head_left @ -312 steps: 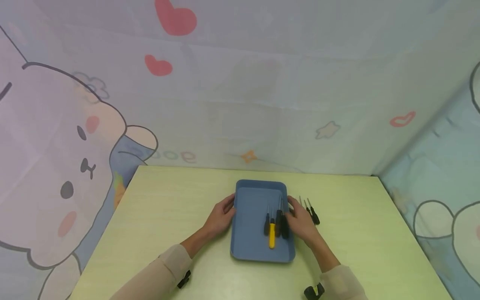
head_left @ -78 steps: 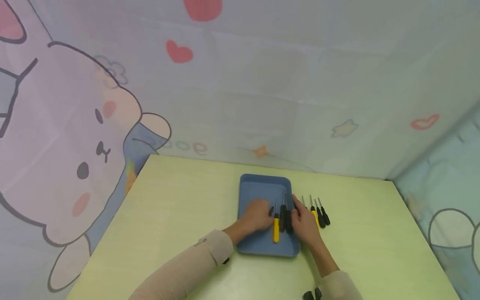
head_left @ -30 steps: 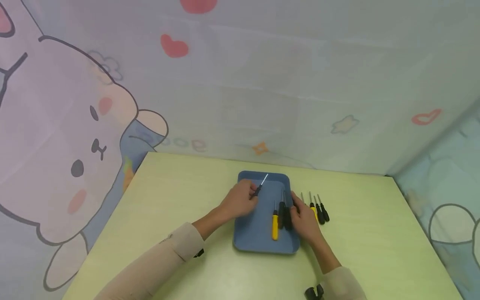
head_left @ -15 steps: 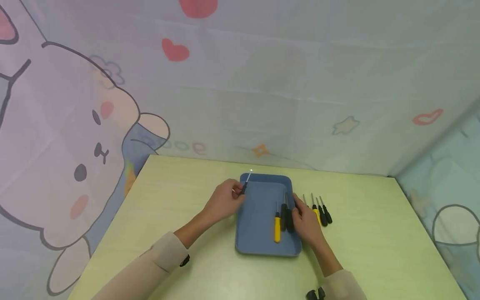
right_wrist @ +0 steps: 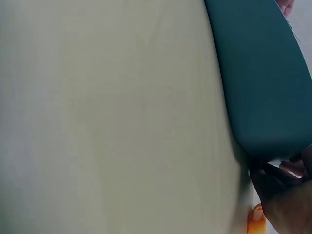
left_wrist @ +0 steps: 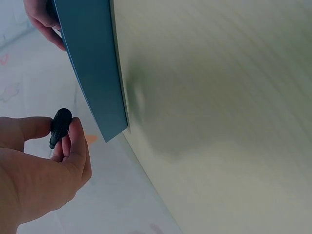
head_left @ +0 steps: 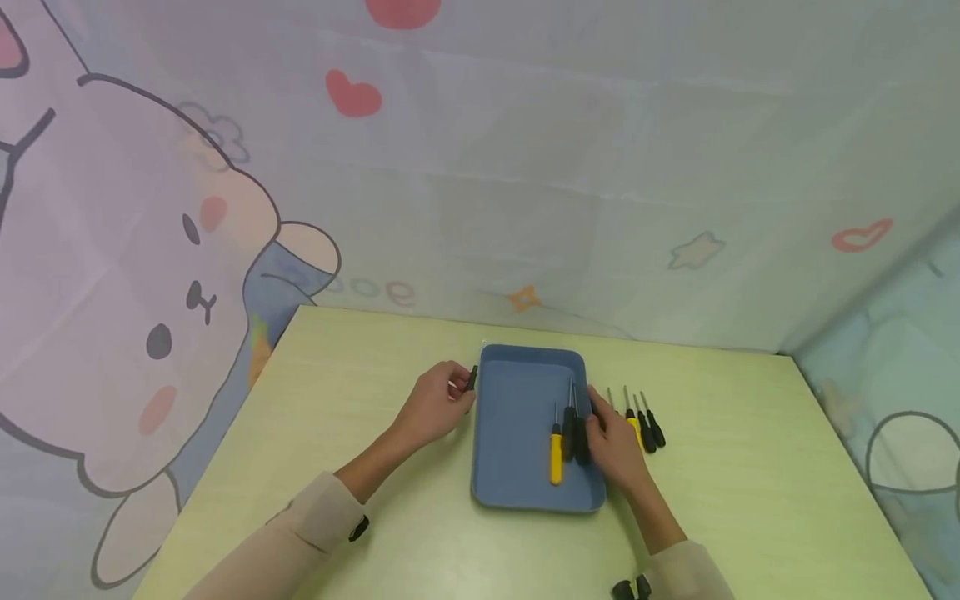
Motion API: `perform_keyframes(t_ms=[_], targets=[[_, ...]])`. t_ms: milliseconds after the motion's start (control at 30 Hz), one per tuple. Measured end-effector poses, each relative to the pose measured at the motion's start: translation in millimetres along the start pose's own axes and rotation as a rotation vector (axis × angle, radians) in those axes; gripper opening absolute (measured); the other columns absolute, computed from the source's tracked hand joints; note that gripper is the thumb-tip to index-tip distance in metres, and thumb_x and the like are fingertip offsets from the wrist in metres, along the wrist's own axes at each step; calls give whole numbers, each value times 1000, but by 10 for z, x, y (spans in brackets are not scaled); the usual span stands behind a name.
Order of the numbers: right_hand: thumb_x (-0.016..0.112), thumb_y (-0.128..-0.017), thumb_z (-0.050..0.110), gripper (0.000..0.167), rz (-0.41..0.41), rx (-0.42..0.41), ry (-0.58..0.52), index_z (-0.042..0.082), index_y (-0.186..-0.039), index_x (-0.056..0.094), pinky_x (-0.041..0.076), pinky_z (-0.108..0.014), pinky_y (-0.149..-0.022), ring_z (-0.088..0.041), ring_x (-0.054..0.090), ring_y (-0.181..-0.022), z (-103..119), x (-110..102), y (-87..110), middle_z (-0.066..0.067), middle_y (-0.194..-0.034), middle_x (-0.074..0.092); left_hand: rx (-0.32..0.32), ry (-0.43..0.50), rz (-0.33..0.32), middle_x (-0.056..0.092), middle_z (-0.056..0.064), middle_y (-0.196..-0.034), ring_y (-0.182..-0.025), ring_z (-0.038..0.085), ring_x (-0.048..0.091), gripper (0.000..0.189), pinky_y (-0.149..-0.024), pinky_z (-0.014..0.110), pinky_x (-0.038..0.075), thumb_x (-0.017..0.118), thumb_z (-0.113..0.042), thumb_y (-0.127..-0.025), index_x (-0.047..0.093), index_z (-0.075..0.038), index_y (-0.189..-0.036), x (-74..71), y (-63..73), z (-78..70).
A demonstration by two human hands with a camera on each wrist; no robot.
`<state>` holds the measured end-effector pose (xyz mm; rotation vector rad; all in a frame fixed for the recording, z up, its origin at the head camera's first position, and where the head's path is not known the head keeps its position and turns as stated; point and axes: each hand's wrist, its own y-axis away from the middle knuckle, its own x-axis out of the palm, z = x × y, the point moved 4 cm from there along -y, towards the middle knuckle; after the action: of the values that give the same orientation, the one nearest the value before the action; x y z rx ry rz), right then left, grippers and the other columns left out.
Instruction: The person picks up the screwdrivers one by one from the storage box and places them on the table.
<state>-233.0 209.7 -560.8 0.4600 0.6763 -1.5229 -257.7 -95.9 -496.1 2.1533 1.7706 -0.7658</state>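
Just outside the left edge of a blue tray (head_left: 517, 433), a person's left hand (head_left: 433, 408) pinches a black-handled screwdriver (head_left: 472, 378) between thumb and fingertips. The left wrist view shows this handle nearly end-on, near the tray's outer wall but apart from it. In the head view the handle tilts slightly, its upper end leaning toward the tray.

At the opposite edge, the right hand (head_left: 617, 448) rests against the tray's right wall, with its thumb at the rim and fingers along the outside. Whether those fingers are clamped on the wall or only pressed to it, I cannot tell; the right wrist view is dark there.

Inside the tray, toward its right side, three screwdrivers lie side by side with shafts pointing away from the person: a yellow-handled screwdriver (head_left: 556, 458), then a middle black screwdriver (head_left: 569, 435), then a black screwdriver by the thumb (head_left: 581, 446).

On the pale yellow-green table (head_left: 360, 358), to the right of the tray, more screwdrivers stand in a row: a metal shaft (head_left: 611, 396) with its lower part hidden by the right hand, a partly covered yellow screwdriver (head_left: 633, 423), and two black screwdrivers (head_left: 657, 433) at the end.

Behind the table hangs a pale fabric backdrop (head_left: 525, 167) printed with red hearts and, at left, a large cartoon animal (head_left: 112, 292).
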Motion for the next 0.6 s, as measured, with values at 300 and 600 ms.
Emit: perform_keyframes(t_ms=[300,600], targets=[[47,-108,6,54,-9,1,-6,2,-161,42,50,-55,-101,-36,60,-122,7,0,11,-24,-158,50,-37,7,-4,67,6,-103,-93,20,70,22,-80,37,60,70,-10,-98,68,-1,-118,-10,37,54],[47,-108,6,54,-16,-9,-2,3,-161,42,52,-51,-94,-36,62,-112,-6,-20,0,-23,-156,51,-79,8,-13,68,4,-100,-91,17,70,22,-73,33,58,70,-12,-97,69,-3,-117,-2,56,149]])
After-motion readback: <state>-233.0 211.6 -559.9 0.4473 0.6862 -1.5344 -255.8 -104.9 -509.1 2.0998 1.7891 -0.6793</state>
